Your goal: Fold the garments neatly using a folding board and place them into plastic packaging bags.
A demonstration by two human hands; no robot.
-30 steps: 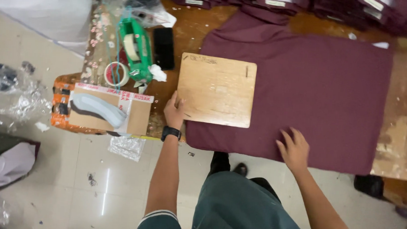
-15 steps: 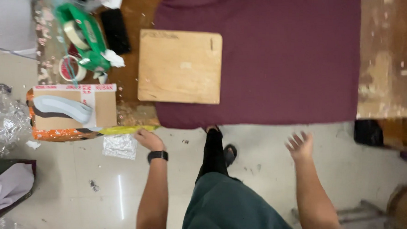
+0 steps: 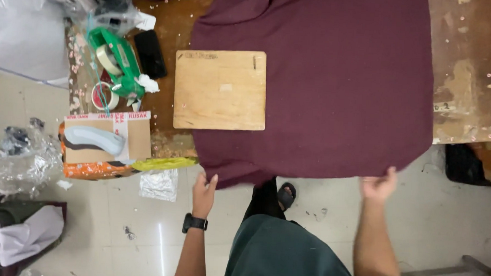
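Both hands, the left hand (image 3: 204, 189) and right hand (image 3: 380, 185), pinch the hanging hem of the shirt (image 3: 336, 87), spread flat on the worktop (image 3: 469, 70) with a board (image 3: 220, 90) centred as a folding guide.

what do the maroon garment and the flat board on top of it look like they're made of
Maroon garment: soft matte knit fabric, likely cotton; it drapes limply over the table edge where both hands grip it. Flat board: pale, unfinished-looking wood, probably plywood; faint grain, stiff straight edges, small scuffs.

Maroon shirt (image 3: 336, 92) spread flat, hem overhanging table
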